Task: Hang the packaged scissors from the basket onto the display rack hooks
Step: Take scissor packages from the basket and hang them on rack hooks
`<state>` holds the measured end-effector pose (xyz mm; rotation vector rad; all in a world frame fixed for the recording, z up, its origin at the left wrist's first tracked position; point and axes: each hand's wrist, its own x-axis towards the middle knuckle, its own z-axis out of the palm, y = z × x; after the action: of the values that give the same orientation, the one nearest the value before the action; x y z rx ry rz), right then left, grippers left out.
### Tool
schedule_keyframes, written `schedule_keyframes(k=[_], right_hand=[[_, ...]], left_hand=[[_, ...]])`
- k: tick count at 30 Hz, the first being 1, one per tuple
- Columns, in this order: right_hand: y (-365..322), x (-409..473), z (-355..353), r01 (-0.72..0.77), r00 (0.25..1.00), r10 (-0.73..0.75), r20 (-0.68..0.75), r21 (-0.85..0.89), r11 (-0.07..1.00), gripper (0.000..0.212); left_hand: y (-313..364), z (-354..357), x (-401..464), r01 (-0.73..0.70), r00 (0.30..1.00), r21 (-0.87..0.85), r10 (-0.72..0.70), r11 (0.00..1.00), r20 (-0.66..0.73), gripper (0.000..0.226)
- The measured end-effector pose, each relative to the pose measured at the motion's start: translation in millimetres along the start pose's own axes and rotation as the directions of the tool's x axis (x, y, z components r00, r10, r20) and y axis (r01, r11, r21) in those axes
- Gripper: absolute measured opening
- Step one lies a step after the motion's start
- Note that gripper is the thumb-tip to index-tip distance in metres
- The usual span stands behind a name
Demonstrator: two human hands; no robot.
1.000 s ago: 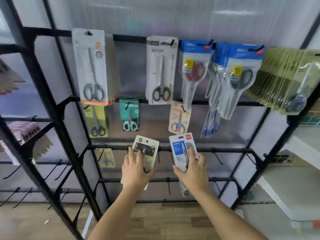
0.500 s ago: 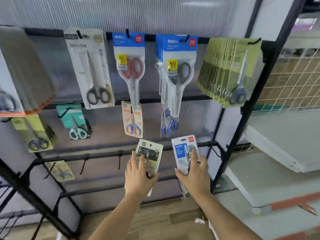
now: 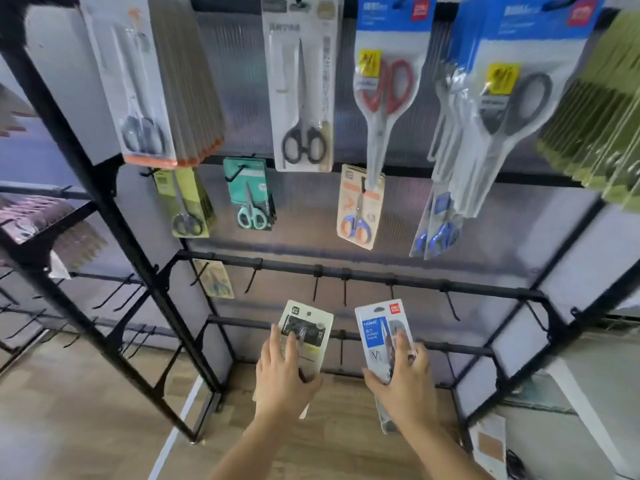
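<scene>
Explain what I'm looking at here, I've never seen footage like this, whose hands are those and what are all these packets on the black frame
There is no machine here: it is a person at work, filmed by one wide-angle camera worn on their head, looking forward and down. That is why you see two bare arms reaching in from the bottom.

The black frame is a display rack with rails and small hooks. Packaged scissors already hang on its upper rails, for example a red-handled pair in a blue-topped pack and a small teal-handled pair.

The left hand holds a white pack with a dark inset. The right hand holds a white pack with a blue label. Both packs are held up just below a rail of empty hooks, not yet hung. Below is a wooden floor.
</scene>
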<state>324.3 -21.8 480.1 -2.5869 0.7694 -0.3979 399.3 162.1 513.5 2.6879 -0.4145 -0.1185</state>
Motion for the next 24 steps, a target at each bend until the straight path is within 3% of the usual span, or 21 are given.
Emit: schedule_keyframes(k=[8,13,16,24], right_hand=[[-68,-15,68,0.009,0.996,-0.012,0.084,0.039,0.999,0.103],[-81,-7,97,0.001,0.997,0.001,0.078,-0.025,1.0,0.101],[-81,0,107,-0.027,0.997,0.032,0.068,-0.077,0.997,0.099],[-80,-4,159,-0.019,0.999,0.017,-0.035,-0.078,0.997,0.101]], left_hand=[[-108,-21,15,0.081,0.996,0.115,-0.083,0.99,0.011,0.089],[-153,-22,47,-0.008,0.999,0.099,0.012,0.995,-0.04,0.088],[-174,-10,67,-0.04,0.999,0.102,0.039,0.994,0.016,0.088],[-204,52,96,-0.009,0.999,-0.075,0.006,0.997,-0.049,0.082]])
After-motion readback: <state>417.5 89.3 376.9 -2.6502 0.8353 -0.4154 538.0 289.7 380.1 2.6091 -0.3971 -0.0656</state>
